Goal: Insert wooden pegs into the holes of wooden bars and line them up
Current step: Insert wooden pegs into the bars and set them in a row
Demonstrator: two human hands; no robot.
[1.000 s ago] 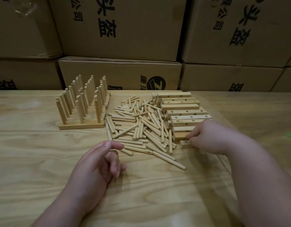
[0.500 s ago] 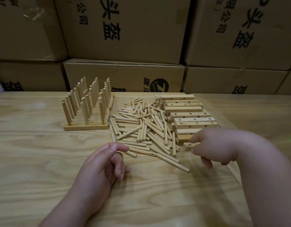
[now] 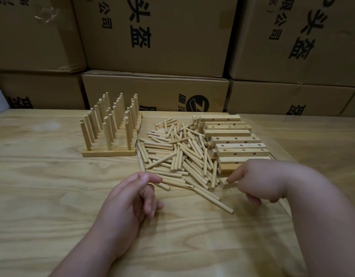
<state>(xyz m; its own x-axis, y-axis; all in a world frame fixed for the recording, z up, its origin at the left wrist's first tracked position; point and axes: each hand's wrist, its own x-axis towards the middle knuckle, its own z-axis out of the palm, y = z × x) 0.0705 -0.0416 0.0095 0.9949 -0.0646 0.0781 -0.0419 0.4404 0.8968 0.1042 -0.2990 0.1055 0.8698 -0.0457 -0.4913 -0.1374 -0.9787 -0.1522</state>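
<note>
stacked boxes (image 3: 152,37) behind tabletop (image 3: 42,186). fetching next bar (image 3: 227,183): right hand (image 3: 260,179) loosely touching it, left hand (image 3: 130,194) relaxed, empty. next: firm pinch, lift toward pegs (image 3: 176,156).

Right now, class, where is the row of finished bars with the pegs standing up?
In the head view, the finished bars stand at the far left of the table, just left of the loose peg pile, with cardboard boxes stacked behind.

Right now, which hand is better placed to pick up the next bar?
Right hand: its fingertip touches the nearest bar of the stack. The left hand hangs by the loose pegs, holding nothing.
</note>
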